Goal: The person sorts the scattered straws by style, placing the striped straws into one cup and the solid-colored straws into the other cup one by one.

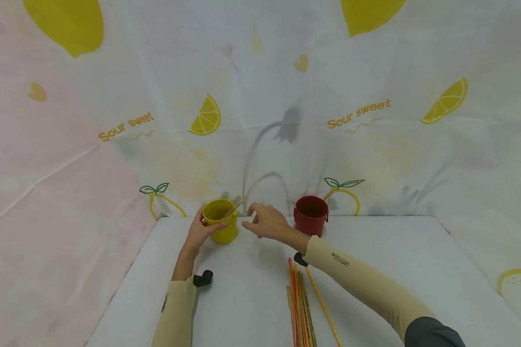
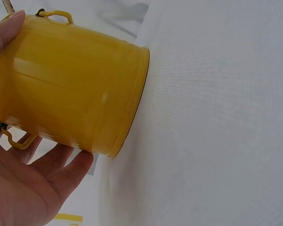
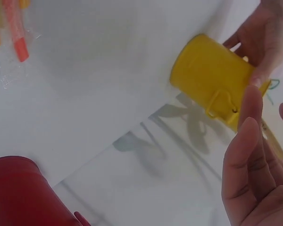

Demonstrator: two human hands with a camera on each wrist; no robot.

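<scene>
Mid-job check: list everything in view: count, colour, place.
yellow bucket: 1, yellow, far side of table
single stick: 1, pale yellow, inside yellow bucket
red bucket: 1, red, right of yellow bucket
bundled sticks: several, uncountable, red and gold, near side
loose stick: 1, orange-yellow, right of bundled sticks
table: 1, white, beneath
backdrop: 1, pale, lemon-printed, behind table
wrist devices: 2, black, at wrists
dark clothing: 1, grey, lower right
sleeves: 2, beige, forearms
left grip: 1, bare, holding yellow bucket
right grip: 1, bare, between buckets, empty
</scene>
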